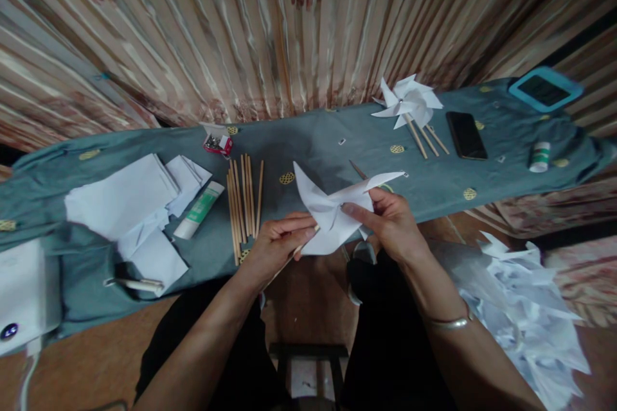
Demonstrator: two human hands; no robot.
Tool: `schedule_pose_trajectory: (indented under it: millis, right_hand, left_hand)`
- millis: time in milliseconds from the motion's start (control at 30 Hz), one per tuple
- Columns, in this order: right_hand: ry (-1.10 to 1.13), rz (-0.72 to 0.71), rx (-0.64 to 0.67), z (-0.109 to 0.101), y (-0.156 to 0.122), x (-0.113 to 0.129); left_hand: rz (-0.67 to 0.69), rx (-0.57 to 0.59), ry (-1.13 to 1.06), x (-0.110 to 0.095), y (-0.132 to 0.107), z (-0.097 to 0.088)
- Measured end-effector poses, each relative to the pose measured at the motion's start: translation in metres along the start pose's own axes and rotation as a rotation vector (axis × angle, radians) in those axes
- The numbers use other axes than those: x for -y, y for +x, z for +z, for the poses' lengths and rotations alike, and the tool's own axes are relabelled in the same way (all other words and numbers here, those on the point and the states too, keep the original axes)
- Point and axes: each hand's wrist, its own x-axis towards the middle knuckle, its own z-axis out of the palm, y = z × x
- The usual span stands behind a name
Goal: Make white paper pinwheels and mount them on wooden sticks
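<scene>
A white paper pinwheel (332, 209) is held over the near edge of the blue-grey cloth (313, 141). My right hand (393, 221) is closed, its fingertips pinching the pinwheel's centre. My left hand (277, 244) is closed around a thin wooden stick (308, 239) that meets the pinwheel from behind. Several loose wooden sticks (243, 202) lie on the cloth just left of my left hand.
Finished pinwheels (409, 103) on sticks lie at the back right beside a black phone (466, 135). A glue tube (200, 210), white paper sheets (128, 202) and a red pin box (218, 142) sit left. Paper scraps (525, 308) pile at the right; a white roll (540, 156) stands far right.
</scene>
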Motion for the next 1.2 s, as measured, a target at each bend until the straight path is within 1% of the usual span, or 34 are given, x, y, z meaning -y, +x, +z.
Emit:
schedule_pose_trajectory:
  millis: [233, 333, 467, 600, 700, 833, 933, 1000, 1100, 1200]
  right_hand:
    - [0.075, 0.053, -0.010, 0.001, 0.001, 0.000]
    - [0.130, 0.072, -0.026, 0.004, 0.000, -0.002]
    - [0.178, 0.081, -0.039, 0.007, 0.002, -0.009]
    - [0.146, 0.122, -0.012, 0.007, 0.005, -0.021]
    - [0.091, 0.186, 0.056, 0.002, 0.007, -0.029]
    - [-0.038, 0.231, 0.176, -0.004, 0.010, -0.036]
    - [-0.163, 0.216, 0.272, -0.006, 0.014, -0.040]
    - [-0.262, 0.188, 0.309, -0.005, 0.016, -0.043]
    - [-0.475, 0.158, 0.349, -0.001, 0.020, -0.047]
    - [-0.758, 0.127, 0.390, 0.006, 0.025, -0.045]
  left_hand:
    - [-0.108, 0.003, -0.097, 0.003, 0.002, 0.001]
    - [-0.108, -0.024, -0.144, 0.008, 0.005, 0.003]
    - [-0.086, -0.087, -0.149, 0.019, 0.005, 0.006]
    - [-0.110, -0.085, -0.156, 0.031, -0.002, 0.008]
    - [-0.144, -0.066, -0.176, 0.040, -0.010, 0.011]
    - [-0.205, -0.092, -0.246, 0.052, -0.020, 0.014]
    - [-0.254, -0.124, -0.314, 0.061, -0.027, 0.012]
    - [-0.284, -0.154, -0.350, 0.067, -0.031, 0.010]
    - [-0.308, -0.198, -0.394, 0.075, -0.034, 0.007]
    - [-0.322, -0.213, -0.443, 0.081, -0.035, 0.005]
